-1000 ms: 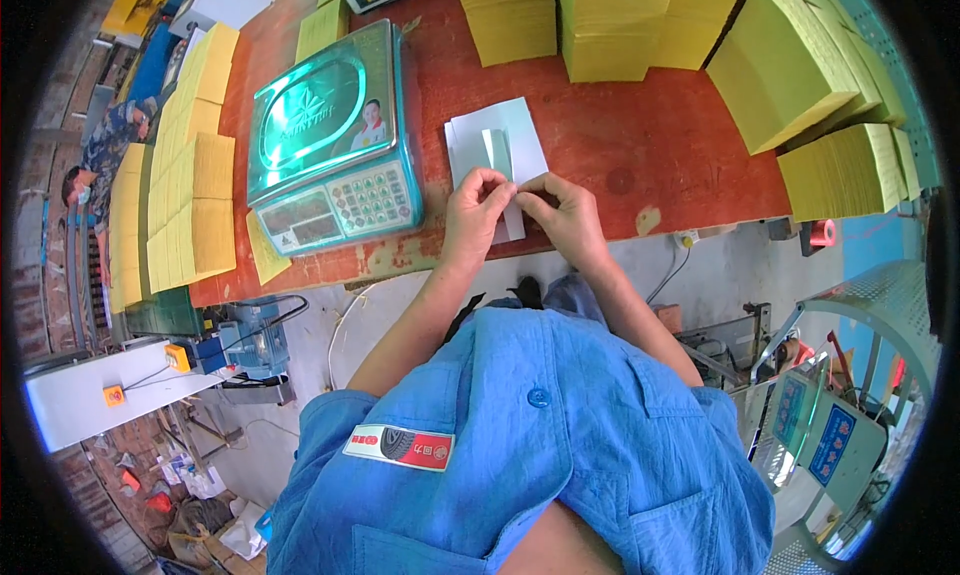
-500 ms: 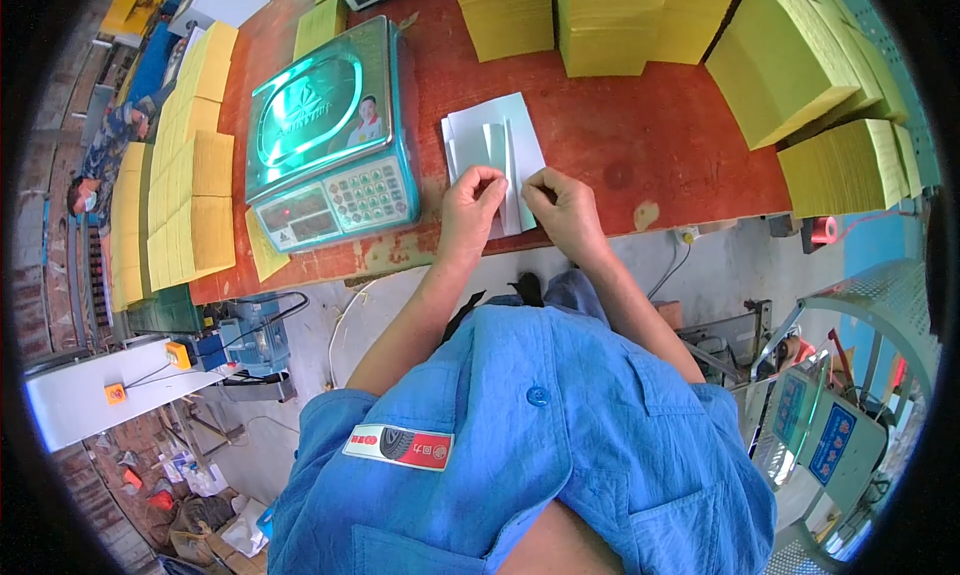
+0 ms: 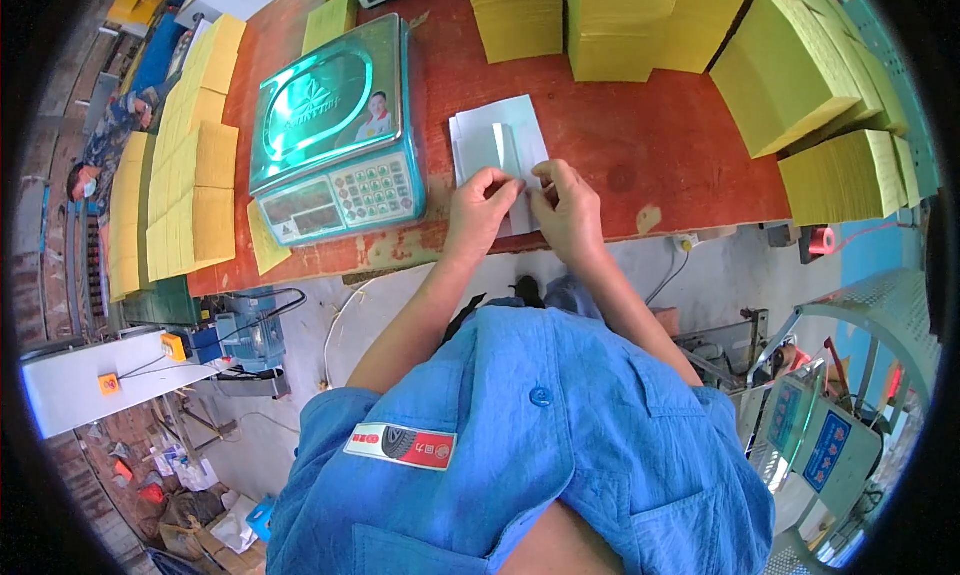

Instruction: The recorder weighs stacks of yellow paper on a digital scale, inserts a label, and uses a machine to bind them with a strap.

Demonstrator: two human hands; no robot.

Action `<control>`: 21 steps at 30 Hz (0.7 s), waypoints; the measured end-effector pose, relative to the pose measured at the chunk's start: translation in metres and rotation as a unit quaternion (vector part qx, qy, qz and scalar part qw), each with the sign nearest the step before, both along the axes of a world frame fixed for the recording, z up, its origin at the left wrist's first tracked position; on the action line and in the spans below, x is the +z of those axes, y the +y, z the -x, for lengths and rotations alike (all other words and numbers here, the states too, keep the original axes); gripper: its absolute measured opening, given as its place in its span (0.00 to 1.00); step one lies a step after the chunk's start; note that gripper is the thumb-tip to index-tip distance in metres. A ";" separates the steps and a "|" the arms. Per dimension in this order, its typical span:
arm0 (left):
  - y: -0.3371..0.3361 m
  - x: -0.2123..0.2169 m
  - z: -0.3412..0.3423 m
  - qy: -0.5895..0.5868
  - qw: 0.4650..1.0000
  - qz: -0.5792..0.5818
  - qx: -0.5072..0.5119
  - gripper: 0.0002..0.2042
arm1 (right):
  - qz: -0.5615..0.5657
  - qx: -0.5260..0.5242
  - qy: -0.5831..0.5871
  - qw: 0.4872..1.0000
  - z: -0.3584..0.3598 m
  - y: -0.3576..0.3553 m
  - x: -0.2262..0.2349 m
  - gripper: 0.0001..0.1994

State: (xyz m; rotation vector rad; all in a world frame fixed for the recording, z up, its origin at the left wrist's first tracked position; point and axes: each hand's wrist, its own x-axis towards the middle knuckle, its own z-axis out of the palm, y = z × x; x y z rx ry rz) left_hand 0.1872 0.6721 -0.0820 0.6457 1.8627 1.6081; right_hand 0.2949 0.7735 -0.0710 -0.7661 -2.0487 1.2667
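White paper sheets (image 3: pixel 495 145) on the red table (image 3: pixel 640 145) are pinched at their near edge by the left hand (image 3: pixel 480 205) and right hand (image 3: pixel 568 207), both grips closed on them.

This is a small workshop, a packing or paper-goods place by the look of it. A worn red bench (image 3: pixel 640 155) carries tall stacks of yellow sheets (image 3: pixel 790 65) along its far edge and more yellow stacks (image 3: pixel 190 185) down the left side. A green electronic scale (image 3: pixel 335 135) sits on the bench. Below, a bare concrete floor (image 3: pixel 300 395) with loose cables and a small blue machine (image 3: pixel 245 335). On the right stands a metal-framed machine with a control panel (image 3: pixel 820 445). The person wears a blue work shirt (image 3: pixel 540 445).
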 end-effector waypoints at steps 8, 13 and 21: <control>0.000 0.000 0.000 0.051 0.998 0.040 -0.008 0.04 | -0.132 -0.017 -0.002 0.991 -0.007 0.010 0.006 0.09; -0.001 0.002 0.001 0.101 0.994 0.048 -0.017 0.04 | 0.033 0.035 -0.035 0.998 0.006 0.011 0.008 0.13; 0.003 0.008 -0.005 0.016 0.998 -0.045 0.039 0.12 | 0.031 0.039 -0.071 0.996 0.009 0.008 0.007 0.10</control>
